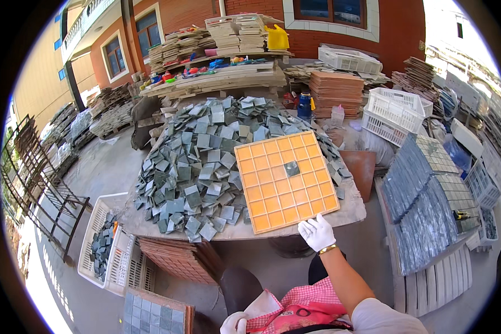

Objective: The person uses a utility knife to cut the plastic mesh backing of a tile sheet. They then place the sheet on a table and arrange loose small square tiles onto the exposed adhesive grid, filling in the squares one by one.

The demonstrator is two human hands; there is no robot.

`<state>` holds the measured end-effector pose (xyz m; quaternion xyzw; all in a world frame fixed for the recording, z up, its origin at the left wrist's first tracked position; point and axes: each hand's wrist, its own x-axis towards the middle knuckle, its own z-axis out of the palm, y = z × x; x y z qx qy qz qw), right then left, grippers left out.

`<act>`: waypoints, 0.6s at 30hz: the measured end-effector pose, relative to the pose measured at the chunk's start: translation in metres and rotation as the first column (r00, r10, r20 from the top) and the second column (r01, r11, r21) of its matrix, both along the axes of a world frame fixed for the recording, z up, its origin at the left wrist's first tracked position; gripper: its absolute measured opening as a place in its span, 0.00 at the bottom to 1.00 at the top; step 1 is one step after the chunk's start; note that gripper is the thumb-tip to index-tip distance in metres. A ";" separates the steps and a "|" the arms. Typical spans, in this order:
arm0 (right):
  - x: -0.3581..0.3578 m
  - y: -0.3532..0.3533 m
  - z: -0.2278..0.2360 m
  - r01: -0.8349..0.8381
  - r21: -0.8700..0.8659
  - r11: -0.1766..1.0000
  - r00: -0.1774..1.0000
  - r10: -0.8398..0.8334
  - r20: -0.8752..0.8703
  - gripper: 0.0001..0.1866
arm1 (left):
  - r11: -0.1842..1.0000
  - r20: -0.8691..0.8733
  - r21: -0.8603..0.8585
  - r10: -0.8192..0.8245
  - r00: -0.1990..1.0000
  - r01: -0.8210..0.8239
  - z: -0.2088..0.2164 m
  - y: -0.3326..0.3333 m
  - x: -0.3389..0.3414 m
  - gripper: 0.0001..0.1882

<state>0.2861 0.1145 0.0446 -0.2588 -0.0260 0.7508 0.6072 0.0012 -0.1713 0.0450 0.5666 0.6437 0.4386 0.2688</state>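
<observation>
An orange grid tray (284,201) with square cells lies tilted on the near right of the worktable. One dark green stone tile (291,168) sits in a cell of its upper right part; the other cells show bare orange. My right hand (317,232), in a white glove, grips the tray's near edge by its right corner. Beside the tray, a large heap of loose grey-green stone tiles (206,161) covers much of the table. Low by my lap, my gloved left hand (235,323) is curled against the pink checked apron (303,305); what it holds, if anything, is hidden.
A white crate (103,239) of tiles stands left of the table, near a stack topped with tile sheets (153,316). To the right, wrapped tile stacks (414,211) rest on a pallet. White crates (392,114) and brown boards (335,92) stand behind the table.
</observation>
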 end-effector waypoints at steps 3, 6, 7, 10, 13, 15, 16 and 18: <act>-0.011 -0.013 0.025 0.098 -0.252 0.963 0.994 -0.105 -0.017 0.28 | 1.000 -0.054 0.002 -0.008 0.998 0.008 -0.006 0.001 -0.001 0.09; 0.001 0.006 -0.003 0.012 -0.040 0.999 0.977 -0.020 -0.212 0.34 | 0.999 -0.083 -0.008 -0.033 0.996 0.032 -0.002 0.006 0.007 0.10; 0.005 0.014 -0.008 -0.013 0.064 0.998 0.960 0.031 -0.278 0.34 | 0.999 -0.078 -0.014 -0.042 0.996 0.041 -0.005 0.006 0.008 0.10; 0.047 0.040 -0.034 -0.181 0.074 0.981 0.982 0.184 -0.041 0.28 | 0.997 -0.120 0.027 -0.075 0.990 0.079 -0.011 0.007 0.019 0.10; 0.025 0.040 0.004 -0.356 0.076 0.931 0.867 0.298 0.399 0.20 | 0.997 -0.125 -0.003 -0.074 0.989 0.074 -0.016 0.010 0.010 0.11; 0.019 0.042 0.016 -0.266 0.083 0.960 0.907 0.221 0.359 0.16 | 0.993 -0.087 -0.008 -0.119 0.989 0.119 -0.045 0.025 -0.002 0.11; 0.023 0.040 0.016 -0.217 0.177 0.960 0.924 0.143 0.354 0.14 | 0.997 0.127 -0.056 -0.038 0.991 0.046 0.008 0.038 0.022 0.11; 0.025 0.034 0.021 -0.128 0.372 0.920 0.949 0.004 0.317 0.11 | 0.984 0.559 -0.180 0.101 0.823 0.002 -0.004 0.070 0.017 0.12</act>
